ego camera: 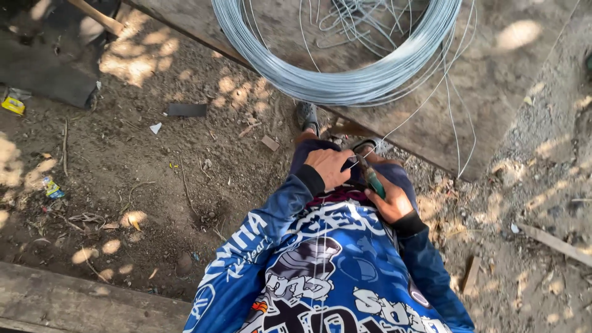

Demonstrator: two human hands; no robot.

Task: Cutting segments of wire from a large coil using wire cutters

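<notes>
The wire coil (345,80) runs off the top edge. The pliers (372,179) show only green grips; their tip is too small to tell. The left hand (330,168) hides where it pinches the wire strand (419,111). The right hand (394,202) has its fingers curled out of sight.

Under me is bare dirt ground (154,172), dappled with sun. A big wooden board (493,80) lies flat on it ahead of me, and a large wire coil (345,80) rests on that board, with loose strands trailing across it. On the dirt itself lie a dark flat scrap (187,110), a yellow wrapper (13,105), bits of paper, twigs and wood chips. A plank (74,302) lies along the near left edge.
</notes>
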